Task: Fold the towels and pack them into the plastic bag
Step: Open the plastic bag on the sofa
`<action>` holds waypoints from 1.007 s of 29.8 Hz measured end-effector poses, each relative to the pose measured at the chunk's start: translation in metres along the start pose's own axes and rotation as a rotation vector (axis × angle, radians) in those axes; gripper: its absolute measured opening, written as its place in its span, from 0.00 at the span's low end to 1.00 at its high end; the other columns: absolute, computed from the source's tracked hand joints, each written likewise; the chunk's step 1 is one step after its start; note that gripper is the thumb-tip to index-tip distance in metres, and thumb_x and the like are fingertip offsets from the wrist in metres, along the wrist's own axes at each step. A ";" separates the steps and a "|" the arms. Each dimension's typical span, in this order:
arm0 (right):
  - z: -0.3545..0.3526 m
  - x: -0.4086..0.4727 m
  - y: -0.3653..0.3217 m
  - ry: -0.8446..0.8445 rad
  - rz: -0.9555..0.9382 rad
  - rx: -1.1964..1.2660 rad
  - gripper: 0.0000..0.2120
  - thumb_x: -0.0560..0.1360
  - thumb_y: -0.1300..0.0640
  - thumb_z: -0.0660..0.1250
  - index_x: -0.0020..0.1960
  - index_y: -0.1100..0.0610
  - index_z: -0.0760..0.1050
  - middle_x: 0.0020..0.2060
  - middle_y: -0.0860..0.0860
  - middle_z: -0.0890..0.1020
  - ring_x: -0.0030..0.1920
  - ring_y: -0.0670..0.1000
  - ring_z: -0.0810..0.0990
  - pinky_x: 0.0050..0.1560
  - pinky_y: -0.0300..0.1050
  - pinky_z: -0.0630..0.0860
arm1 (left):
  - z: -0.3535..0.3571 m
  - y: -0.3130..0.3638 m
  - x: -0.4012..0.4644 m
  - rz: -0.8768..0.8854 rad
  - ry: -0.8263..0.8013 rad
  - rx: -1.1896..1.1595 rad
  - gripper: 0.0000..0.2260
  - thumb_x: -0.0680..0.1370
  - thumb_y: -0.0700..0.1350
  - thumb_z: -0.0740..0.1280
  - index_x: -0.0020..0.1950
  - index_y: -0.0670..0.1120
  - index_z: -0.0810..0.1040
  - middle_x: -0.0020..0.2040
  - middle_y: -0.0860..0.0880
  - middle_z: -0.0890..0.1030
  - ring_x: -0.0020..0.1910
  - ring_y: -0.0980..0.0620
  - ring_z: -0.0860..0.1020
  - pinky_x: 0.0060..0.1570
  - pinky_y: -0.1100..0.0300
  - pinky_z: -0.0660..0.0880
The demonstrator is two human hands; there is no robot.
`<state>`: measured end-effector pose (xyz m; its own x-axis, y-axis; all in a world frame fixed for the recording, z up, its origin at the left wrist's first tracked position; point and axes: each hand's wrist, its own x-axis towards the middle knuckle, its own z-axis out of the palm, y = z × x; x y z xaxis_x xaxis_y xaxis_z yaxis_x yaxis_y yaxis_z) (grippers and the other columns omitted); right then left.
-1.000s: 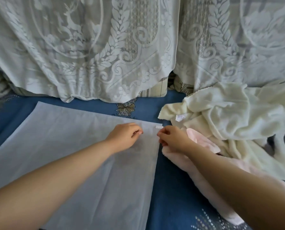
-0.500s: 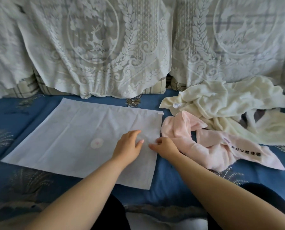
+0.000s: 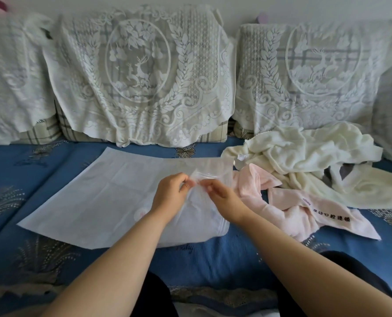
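Observation:
A large frosted plastic bag [image 3: 94, 197] lies flat on the blue sofa seat. Its right edge is lifted off the seat. My left hand [image 3: 170, 193] and my right hand [image 3: 222, 197] each pinch that lifted edge, close together, a little above the seat. A crumpled pink towel [image 3: 288, 209] with dark lettering lies just right of the bag. A cream towel [image 3: 309, 163] is heaped behind the pink one, against the sofa back. Both towels are unfolded.
The blue patterned seat cushion [image 3: 213, 257] runs across the view. White lace covers [image 3: 144, 83] hang over the back cushions behind the bag and towels. My dark-clothed knees [image 3: 341, 268] sit at the seat's front edge.
Both hands moved toward me along the bag's right edge, from its far corner to mid-edge, and have now raised that edge off the seat. The camera has pulled back and tilted up.

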<state>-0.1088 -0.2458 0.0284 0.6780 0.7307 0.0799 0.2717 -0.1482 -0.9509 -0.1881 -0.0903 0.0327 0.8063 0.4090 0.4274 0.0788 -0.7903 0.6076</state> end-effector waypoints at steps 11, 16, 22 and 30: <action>-0.010 -0.042 0.041 -0.061 0.188 -0.231 0.20 0.81 0.41 0.50 0.56 0.50 0.76 0.54 0.46 0.80 0.54 0.45 0.75 0.59 0.43 0.68 | -0.068 0.038 0.042 0.264 0.763 -0.037 0.05 0.79 0.39 0.59 0.44 0.43 0.71 0.37 0.40 0.75 0.40 0.48 0.69 0.43 0.59 0.64; 0.006 -0.032 0.028 0.067 0.116 -0.183 0.08 0.78 0.47 0.63 0.47 0.49 0.76 0.44 0.44 0.82 0.47 0.46 0.79 0.47 0.37 0.74 | -0.097 0.063 0.077 0.483 0.826 0.068 0.11 0.83 0.45 0.53 0.41 0.45 0.66 0.36 0.38 0.73 0.40 0.45 0.67 0.44 0.54 0.64; 0.020 -0.012 0.017 0.085 0.252 0.014 0.15 0.77 0.48 0.64 0.56 0.58 0.77 0.59 0.37 0.68 0.57 0.40 0.70 0.50 0.32 0.66 | -0.090 0.071 0.095 0.394 0.523 0.225 0.10 0.78 0.41 0.62 0.40 0.40 0.78 0.42 0.44 0.79 0.47 0.43 0.70 0.47 0.55 0.63; 0.018 -0.017 0.032 0.272 0.466 -0.181 0.38 0.73 0.50 0.71 0.73 0.57 0.53 0.57 0.55 0.76 0.57 0.58 0.78 0.50 0.46 0.73 | -0.101 0.051 0.075 -0.272 0.114 0.086 0.13 0.83 0.48 0.52 0.45 0.45 0.72 0.49 0.45 0.76 0.43 0.46 0.78 0.40 0.55 0.70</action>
<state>-0.1236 -0.2506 -0.0085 0.8993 0.3661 -0.2393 -0.0023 -0.5432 -0.8396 -0.1828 -0.0535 0.1633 0.6783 0.6554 0.3322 0.3362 -0.6788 0.6528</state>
